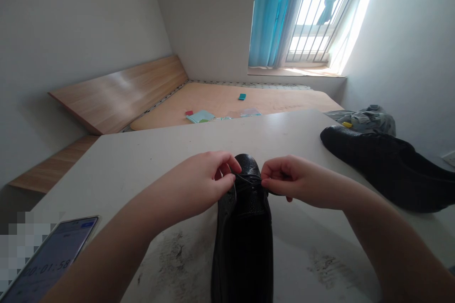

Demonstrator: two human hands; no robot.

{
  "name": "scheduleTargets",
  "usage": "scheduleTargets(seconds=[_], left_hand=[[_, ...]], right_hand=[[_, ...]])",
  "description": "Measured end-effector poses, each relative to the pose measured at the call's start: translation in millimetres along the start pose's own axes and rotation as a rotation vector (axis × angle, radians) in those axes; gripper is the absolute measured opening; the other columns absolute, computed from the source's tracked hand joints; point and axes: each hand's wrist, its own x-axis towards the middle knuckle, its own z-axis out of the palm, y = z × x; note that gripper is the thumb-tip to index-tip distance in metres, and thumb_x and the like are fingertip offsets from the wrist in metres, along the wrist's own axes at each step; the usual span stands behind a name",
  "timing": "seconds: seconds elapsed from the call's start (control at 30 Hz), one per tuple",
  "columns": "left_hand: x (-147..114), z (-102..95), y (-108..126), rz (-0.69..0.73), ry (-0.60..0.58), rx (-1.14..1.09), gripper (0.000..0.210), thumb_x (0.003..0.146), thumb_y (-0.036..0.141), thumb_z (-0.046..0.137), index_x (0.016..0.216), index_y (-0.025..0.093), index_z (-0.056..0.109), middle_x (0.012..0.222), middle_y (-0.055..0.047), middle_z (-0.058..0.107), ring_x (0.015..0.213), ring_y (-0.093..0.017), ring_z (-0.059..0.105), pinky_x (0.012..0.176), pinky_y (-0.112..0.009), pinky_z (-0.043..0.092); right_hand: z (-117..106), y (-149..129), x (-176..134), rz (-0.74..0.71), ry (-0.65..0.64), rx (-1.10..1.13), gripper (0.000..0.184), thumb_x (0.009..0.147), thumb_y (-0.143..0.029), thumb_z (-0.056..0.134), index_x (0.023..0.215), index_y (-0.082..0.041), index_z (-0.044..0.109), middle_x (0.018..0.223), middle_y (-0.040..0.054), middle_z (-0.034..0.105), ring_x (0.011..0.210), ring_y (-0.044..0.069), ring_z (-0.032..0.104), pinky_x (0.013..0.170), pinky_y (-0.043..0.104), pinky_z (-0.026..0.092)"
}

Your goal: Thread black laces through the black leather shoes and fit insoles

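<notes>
A black leather shoe (249,206) stands upright on the white table, its toe pointing away from me and its opening toward me. Thin dark shoelace (248,179) strands cross over its tongue. My left hand (216,175) is at the left side of the lacing, thumb and fingers closed in a pinch on the lace. On the other side, my right hand (284,177) pinches the shoelace between thumb and forefinger, with a dark end showing below the fingers. The fingertips partly hide the eyelets on both sides.
The second black shoe (387,165) rests at the table's right. A phone (53,255) showing a timer lies at the left. Dark smudges mark the white table (170,147). Beyond its far edge is a bed (277,99) with small items; a grey bundle (373,120) sits behind the second shoe.
</notes>
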Motion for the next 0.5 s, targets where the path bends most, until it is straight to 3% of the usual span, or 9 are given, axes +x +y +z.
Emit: scheduleTargets(seconds=[0.2, 0.5], left_hand=[[-2, 3.4, 6, 0.004, -0.059, 0.040, 0.025, 0.085, 0.042, 0.047, 0.092, 0.028, 0.067, 0.080, 0.002, 0.068, 0.070, -0.017, 0.060, 0.059, -0.027, 0.038], [3, 11.3, 8, -0.020, -0.093, 0.050, 0.018, 0.078, 0.035, 0.053, 0.088, 0.027, 0.066, 0.075, 0.003, 0.065, 0.063, -0.015, 0.057, 0.052, -0.026, 0.035]], right_hand=[[-5, 0, -2, 0.045, -0.053, -0.036, 0.025, 0.083, -0.043, 0.056, 0.081, -0.018, 0.060, 0.062, -0.0034, 0.043, 0.057, 0.009, 0.042, 0.053, 0.022, 0.045], [3, -4, 1, -0.118, -0.006, 0.191, 0.008, 0.076, -0.022, 0.053, 0.071, -0.016, 0.052, 0.062, -0.0035, 0.045, 0.058, 0.008, 0.043, 0.055, 0.019, 0.040]])
